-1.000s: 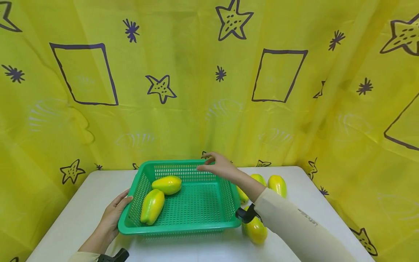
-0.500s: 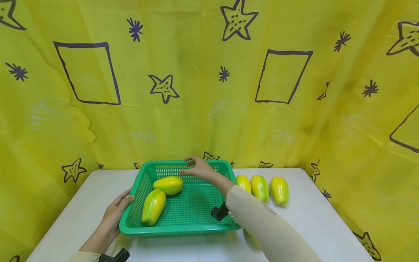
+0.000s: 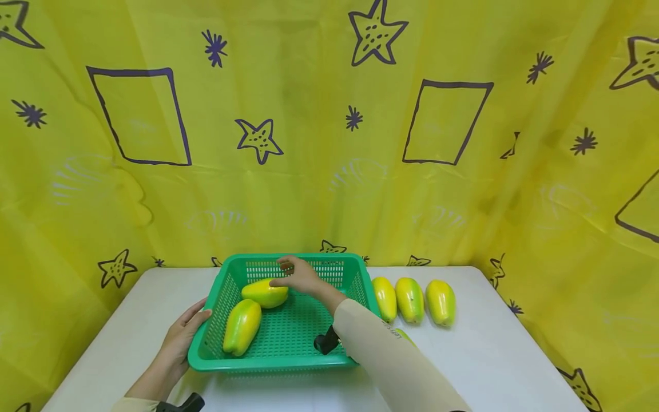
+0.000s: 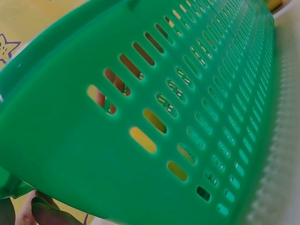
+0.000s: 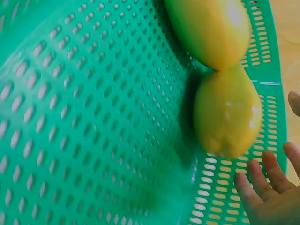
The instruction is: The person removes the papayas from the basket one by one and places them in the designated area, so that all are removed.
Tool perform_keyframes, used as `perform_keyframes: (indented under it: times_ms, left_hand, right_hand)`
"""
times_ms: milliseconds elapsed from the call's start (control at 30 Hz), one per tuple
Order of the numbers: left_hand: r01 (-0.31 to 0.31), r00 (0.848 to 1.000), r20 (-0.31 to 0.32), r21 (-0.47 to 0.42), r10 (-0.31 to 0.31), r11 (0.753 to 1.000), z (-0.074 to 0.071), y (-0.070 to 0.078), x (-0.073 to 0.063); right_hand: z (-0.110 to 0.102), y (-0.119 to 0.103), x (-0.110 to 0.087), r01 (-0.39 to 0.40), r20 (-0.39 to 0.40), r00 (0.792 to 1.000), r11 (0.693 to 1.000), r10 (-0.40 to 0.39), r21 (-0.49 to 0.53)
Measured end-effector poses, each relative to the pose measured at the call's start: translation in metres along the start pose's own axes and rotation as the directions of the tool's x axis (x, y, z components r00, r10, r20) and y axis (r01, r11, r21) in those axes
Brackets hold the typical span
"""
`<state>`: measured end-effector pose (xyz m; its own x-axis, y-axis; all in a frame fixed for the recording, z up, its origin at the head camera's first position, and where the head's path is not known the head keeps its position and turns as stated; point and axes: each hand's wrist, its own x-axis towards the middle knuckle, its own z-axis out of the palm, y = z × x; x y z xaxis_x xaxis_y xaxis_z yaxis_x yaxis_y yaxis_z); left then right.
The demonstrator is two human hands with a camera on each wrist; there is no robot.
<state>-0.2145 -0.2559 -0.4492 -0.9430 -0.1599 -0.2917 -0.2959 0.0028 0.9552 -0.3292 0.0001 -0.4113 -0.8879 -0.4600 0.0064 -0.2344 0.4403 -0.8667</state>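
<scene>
My left hand (image 3: pixel 179 337) grips the left rim of a green plastic basket (image 3: pixel 288 360); in the left wrist view its slotted wall (image 4: pixel 93 154) hides most of that hand. Two yellow-green papayas lie inside at the left: a rear papaya (image 3: pixel 261 295) on its side and a front papaya (image 3: pixel 242 327). My right hand (image 3: pixel 302 277) hovers over the rear papaya's right end, fingers spread and nothing held. From the right wrist, the two papayas touch end to end, and the right hand (image 5: pixel 272 190) is apart from the nearer papaya (image 5: pixel 228 115).
On the white table (image 3: pixel 479 355), right of the basket, stand three papayas in a row: a left one (image 3: pixel 385 298), a middle one (image 3: pixel 410 300) and a right one (image 3: pixel 440 303). Another papaya (image 3: pixel 405 336) is mostly behind the right sleeve. A yellow patterned curtain (image 3: pixel 309 194) hangs behind.
My right hand has moved left and down, from above the basket's right rear side to over the rear papaya. The left hand, basket and papayas stay where they were.
</scene>
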Motion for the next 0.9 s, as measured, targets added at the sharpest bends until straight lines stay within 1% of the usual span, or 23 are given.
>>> perform_keyframes:
  times_ms: [167, 367, 567, 767, 900]
  left_hand:
    - [-0.003, 1.0, 0.006, 0.005, 0.003, 1.0, -0.001, 0.0, 0.0]
    - [-0.003, 1.0, 0.003, -0.003, 0.003, 1.0, -0.001, -0.001, 0.0]
    - [-0.002, 1.0, 0.008, -0.013, 0.002, 1.0, -0.001, -0.001, 0.0]
    - [-0.001, 1.0, 0.011, 0.0, 0.001, 1.0, 0.0, 0.0, 0.0]
    - [0.004, 1.0, 0.008, 0.004, -0.004, 1.0, 0.0, 0.0, -0.001]
  right_hand:
    - [0.012, 0.005, 0.004, -0.002, -0.02, 1.0, 1.0, 0.002, -0.005]
    - [0.021, 0.009, 0.009, -0.012, -0.011, 1.0, 1.0, 0.012, -0.006]
    - [0.024, 0.009, 0.011, -0.02, 0.002, 1.0, 0.997, 0.02, -0.07]
    - [0.027, 0.008, 0.01, 0.004, -0.001, 1.0, 0.987, -0.005, -0.161]
    - [0.027, 0.006, 0.008, 0.013, 0.008, 1.0, 0.983, -0.012, -0.182]
